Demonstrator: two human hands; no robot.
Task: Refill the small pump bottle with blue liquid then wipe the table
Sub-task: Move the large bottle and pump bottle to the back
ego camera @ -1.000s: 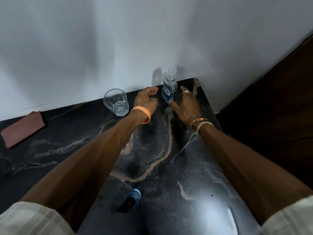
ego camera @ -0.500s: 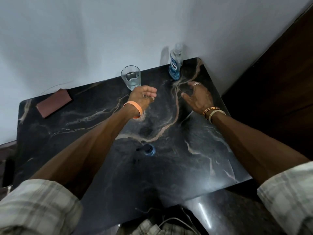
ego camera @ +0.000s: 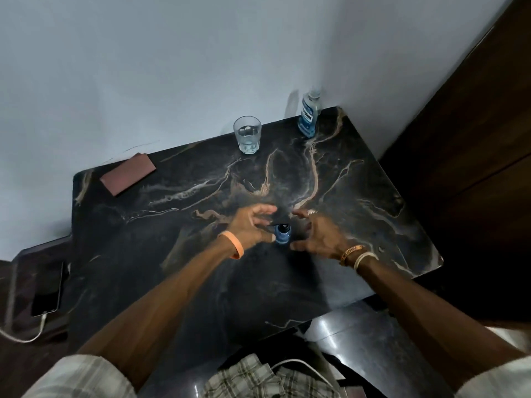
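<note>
Both hands are spread open around the small pump bottle (ego camera: 283,236) mid-tabletop, left hand (ego camera: 249,228) just touching it, right hand (ego camera: 317,235) beside. I should steady the base left-handed, then unscrew the pump gently.

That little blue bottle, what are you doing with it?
Both hands are closing in on the small pump bottle in the middle of the dark marble table. The left hand and right hand flank it, not clearly gripping. The big blue refill bottle stands in the far corner, near a glass.
</note>
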